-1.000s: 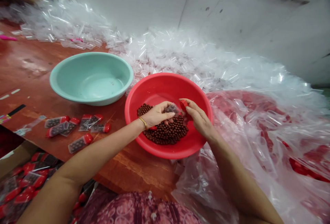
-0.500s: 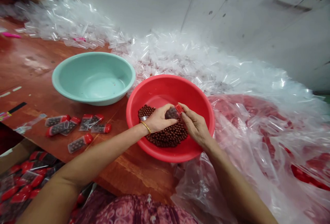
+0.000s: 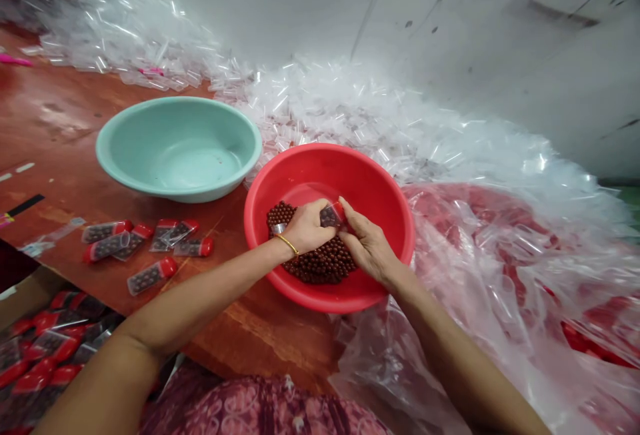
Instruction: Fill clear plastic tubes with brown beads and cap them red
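My left hand [image 3: 306,228], with a gold bangle at its wrist, is closed round a small clear plastic container [image 3: 329,215] full of dark brown balls. Thumb and fingers of my right hand [image 3: 373,247] press on the red cap [image 3: 340,211] at the container's right end; the cap appears seated on it. Both hands are over a red basin [image 3: 373,175], where a heap of shiny brown balls [image 3: 323,267] covers part of the bottom. A silvery piece [image 3: 279,228] shows on the heap beside my left wrist, its kind unclear.
Left of the red basin stands a pale green basin [image 3: 180,185]. Several capped containers [image 3: 150,276] lie on the reddish table [image 3: 250,338], more in a box [image 3: 45,361] below. Clear empty tubes [image 3: 320,101] are heaped along the wall; plastic bags [image 3: 470,275] with red pieces lie right.
The red cap has moved left against the container, with my right hand's fingers following it. The view has shifted slightly.
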A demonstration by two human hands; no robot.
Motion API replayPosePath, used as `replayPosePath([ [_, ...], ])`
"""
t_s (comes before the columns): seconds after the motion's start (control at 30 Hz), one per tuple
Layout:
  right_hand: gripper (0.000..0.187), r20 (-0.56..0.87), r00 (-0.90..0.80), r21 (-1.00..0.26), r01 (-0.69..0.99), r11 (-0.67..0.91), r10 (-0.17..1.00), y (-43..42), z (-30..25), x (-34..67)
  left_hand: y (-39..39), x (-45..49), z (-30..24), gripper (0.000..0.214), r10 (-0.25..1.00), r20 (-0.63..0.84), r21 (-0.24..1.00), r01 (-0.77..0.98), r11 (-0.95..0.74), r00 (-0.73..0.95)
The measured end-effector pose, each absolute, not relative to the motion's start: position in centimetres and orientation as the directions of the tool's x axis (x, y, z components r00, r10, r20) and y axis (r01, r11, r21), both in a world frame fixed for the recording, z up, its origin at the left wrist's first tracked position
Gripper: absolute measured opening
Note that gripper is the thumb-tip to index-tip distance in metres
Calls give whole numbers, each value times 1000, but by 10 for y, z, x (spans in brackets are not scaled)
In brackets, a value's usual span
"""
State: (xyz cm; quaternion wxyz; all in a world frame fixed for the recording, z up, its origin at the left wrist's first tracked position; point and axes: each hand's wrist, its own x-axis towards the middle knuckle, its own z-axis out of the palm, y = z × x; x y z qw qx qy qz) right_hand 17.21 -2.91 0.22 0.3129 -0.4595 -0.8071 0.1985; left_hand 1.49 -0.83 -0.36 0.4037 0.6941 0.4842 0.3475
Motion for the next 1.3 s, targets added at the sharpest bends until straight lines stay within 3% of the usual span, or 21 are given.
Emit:
replayPosePath([
  [0.13,48,287,-385,-564,673,480,877,-30,16,173,-10,8,6,11,930,70,806,529,-266,361],
  [0.27,34,352,-280,-653,610,449,893,-36,27,172,-19,-1,17,15,891,99,724,582,-370,443],
  [0.37,41,403,-119,-768,495,406,907,-37,28,163,-29,-2,21,14,875,74,667,629,-400,478],
  [0.5,52,237,22,-963,140,231,971,-31,25,143,-43,5,23,15,845,72,645,622,-444,529],
  [0.57,54,124,-47,-992,0,124,991,-29,26,136,-50,8,27,17,844,74,615,642,-458,531],
  [0.67,58,18,-158,-998,-61,8,987,-34,30,133,-60,11,36,20,830,60,519,693,-500,555],
  [0.77,59,-32,-220,-999,-9,-35,975,-44,31,136,-68,13,42,23,797,17,440,711,-548,603],
  [0.93,60,-38,-182,-986,168,-6,982,-62,14,141,-79,16,25,25,754,-8,419,687,-594,657],
  [1.03,61,-30,-257,-984,178,17,966,-68,8,137,-83,7,17,24,713,46,402,641,-654,699],
  [1.13,63,-48,-379,-961,269,60,924,-58,14,135,-85,-27,25,14,774,170,332,704,-628,610],
  [1.2,52,-92,-431,-864,483,144,898,-43,19,138,-83,-65,32,10,862,246,269,823,-500,444],
  [1.3,29,-182,-508,-511,781,360,842,-22,21,140,-77,-135,31,11,955,242,85,976,-200,174],
])
